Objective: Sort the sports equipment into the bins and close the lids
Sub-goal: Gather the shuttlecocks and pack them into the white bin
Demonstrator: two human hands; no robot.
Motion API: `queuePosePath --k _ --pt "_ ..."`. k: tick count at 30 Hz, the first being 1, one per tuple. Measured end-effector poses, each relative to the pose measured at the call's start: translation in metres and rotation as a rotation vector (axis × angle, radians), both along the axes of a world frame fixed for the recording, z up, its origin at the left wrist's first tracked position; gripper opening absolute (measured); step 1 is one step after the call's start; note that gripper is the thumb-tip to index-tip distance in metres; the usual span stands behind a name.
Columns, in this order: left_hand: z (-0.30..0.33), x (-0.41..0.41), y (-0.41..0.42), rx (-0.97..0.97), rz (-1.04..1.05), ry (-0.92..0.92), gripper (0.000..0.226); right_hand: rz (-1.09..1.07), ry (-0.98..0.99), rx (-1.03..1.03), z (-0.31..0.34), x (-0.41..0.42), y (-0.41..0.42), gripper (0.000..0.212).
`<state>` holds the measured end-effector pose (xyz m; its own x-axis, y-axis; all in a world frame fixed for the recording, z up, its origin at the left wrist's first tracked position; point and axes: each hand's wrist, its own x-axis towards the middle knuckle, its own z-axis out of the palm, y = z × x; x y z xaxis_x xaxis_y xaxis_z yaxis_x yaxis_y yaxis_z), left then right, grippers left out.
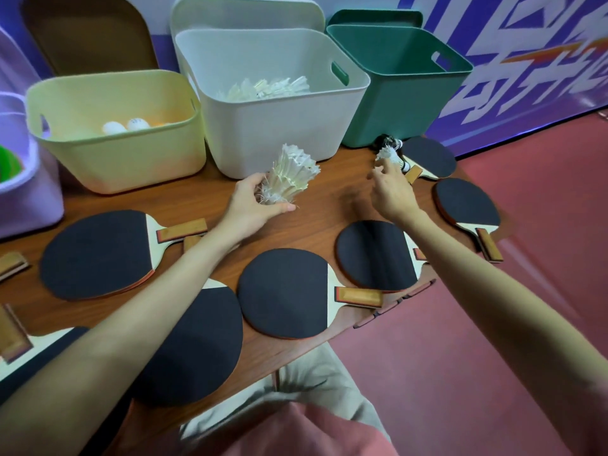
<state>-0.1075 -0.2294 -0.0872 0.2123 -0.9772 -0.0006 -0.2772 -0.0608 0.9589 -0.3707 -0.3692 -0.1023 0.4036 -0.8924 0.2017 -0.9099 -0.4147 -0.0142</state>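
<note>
My left hand (pixel 251 207) grips a stacked bunch of white feather shuttlecocks (pixel 292 174) just in front of the white bin (pixel 279 126), which holds more shuttlecocks. My right hand (pixel 391 189) reaches to the back right of the table, its fingertips at a white shuttlecock (pixel 386 154) lying beside dark-based ones (pixel 393 143). The yellow bin (pixel 115 153) on the left holds white and orange table tennis balls. The green bin (pixel 398 90) stands open on the right. Several black table tennis paddles (pixel 283 292) lie across the wooden table (pixel 322 205).
A purple bin (pixel 26 195) stands at the far left with something green inside. Lids lean upright behind the bins: brown (pixel 88 31), white (pixel 246 11), green (pixel 375 18). The table's right edge drops to a red floor (pixel 510 324). My legs sit under the near edge.
</note>
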Motion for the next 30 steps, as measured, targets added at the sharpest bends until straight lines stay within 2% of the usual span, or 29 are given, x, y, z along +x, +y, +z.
queuePosePath --k 4,6,10,14,17,19,21,23,25,27,30 --pt "-0.001 -0.007 -0.017 -0.004 -0.011 -0.019 0.056 -0.015 0.145 0.009 -0.011 -0.021 -0.04 0.056" --pt "-0.003 -0.012 -0.026 0.013 -0.019 -0.017 0.055 -0.006 0.204 -0.021 -0.012 -0.027 -0.053 0.05" --pt "-0.009 -0.02 -0.04 0.027 -0.041 -0.008 0.052 0.08 0.334 -0.118 -0.01 -0.03 -0.065 0.019" --pt "-0.015 -0.026 -0.052 0.048 -0.063 -0.012 0.047 0.136 0.385 -0.151 -0.014 -0.033 -0.077 0.016" --pt "-0.019 -0.027 -0.058 0.04 -0.093 -0.07 0.049 0.137 0.338 -0.16 -0.012 -0.032 -0.083 0.023" --pt "-0.022 -0.025 -0.061 0.034 -0.107 -0.115 0.053 0.129 0.264 -0.163 -0.01 -0.034 -0.087 0.023" --pt "-0.025 -0.024 -0.063 0.03 -0.109 -0.138 0.055 0.113 0.154 -0.186 -0.008 -0.031 -0.084 0.015" --pt "-0.03 -0.022 -0.063 0.034 -0.102 -0.173 0.057 0.037 -0.095 -0.214 -0.007 -0.024 -0.074 0.004" --pt "-0.032 -0.02 -0.061 0.037 -0.093 -0.203 0.06 -0.002 -0.429 -0.184 0.003 -0.013 -0.049 0.009" --pt "-0.034 -0.019 -0.058 0.031 -0.074 -0.215 0.064 0.052 -0.703 -0.19 0.017 -0.003 -0.02 0.013" --pt "-0.034 -0.021 -0.055 0.038 -0.037 -0.22 0.059 0.155 -0.892 -0.136 0.032 0.006 0.012 0.011"
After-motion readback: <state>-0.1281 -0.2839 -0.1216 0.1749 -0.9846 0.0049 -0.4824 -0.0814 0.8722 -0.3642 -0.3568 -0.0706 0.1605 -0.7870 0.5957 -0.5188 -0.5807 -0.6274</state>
